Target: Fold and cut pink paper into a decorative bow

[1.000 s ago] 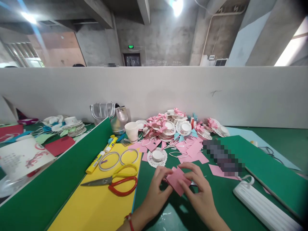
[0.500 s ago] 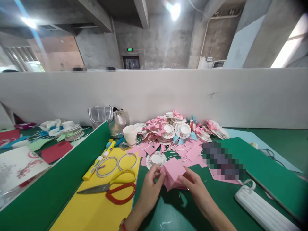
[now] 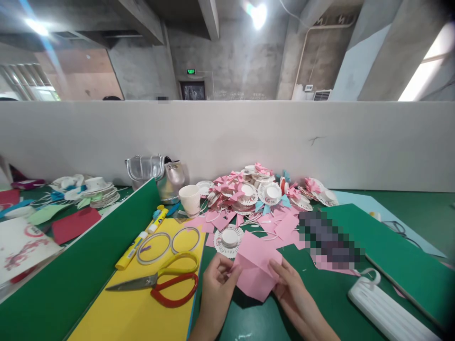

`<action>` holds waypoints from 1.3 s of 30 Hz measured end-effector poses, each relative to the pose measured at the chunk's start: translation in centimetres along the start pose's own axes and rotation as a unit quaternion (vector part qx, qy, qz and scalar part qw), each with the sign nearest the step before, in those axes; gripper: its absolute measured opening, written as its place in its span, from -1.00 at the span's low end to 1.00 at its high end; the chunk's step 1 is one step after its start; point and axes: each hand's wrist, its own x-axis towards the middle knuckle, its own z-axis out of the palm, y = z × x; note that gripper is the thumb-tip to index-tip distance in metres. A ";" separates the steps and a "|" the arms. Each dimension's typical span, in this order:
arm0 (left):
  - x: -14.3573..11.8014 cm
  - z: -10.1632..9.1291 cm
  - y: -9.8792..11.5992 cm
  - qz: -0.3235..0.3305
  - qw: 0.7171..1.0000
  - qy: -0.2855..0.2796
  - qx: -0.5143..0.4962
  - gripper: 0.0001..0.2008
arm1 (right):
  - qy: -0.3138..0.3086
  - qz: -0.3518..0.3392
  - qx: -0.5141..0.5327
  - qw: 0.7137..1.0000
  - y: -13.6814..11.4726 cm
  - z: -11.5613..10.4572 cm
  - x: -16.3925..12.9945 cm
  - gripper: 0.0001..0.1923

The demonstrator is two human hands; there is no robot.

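- over the green tabletop (image 3: 320, 293), just right of the scissors (image 3: 159, 280): pink paper square (image 3: 256, 271) held lifted, partly unfolded.
- left hand (image 3: 215, 289) grip closed, pinching the left edge; right hand (image 3: 289, 289) grip closed on the right corner.
- best done by matching edges squarely before pressing the crease flat.

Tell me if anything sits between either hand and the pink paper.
Nothing visible does. The left hand and the right hand both already pinch the pink paper at its edges, holding it over the green mat. The scissors lie apart on the yellow sheet.
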 end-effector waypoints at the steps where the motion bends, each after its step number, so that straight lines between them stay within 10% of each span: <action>1: -0.1 0.1 -0.2 0.005 1.000 0.012 0.004 -0.77 | -0.013 0.009 0.009 1.000 0.2 0.1 -0.2 -0.64; 12: -0.4 0.1 -0.9 -0.015 0.989 -0.128 -0.078 -0.58 | -0.023 0.027 -0.018 0.999 1.1 -0.5 0.2 -0.59; 26: 0.2 -0.3 -0.2 -0.046 0.997 -0.062 0.022 -0.84 | -0.063 0.085 -0.028 0.994 1.3 -0.6 -0.1 -0.53; 39: 0.4 -1.1 -0.6 0.168 0.975 -0.066 0.127 -0.94 | -0.062 0.058 -0.055 0.995 1.0 -0.4 -0.3 -0.52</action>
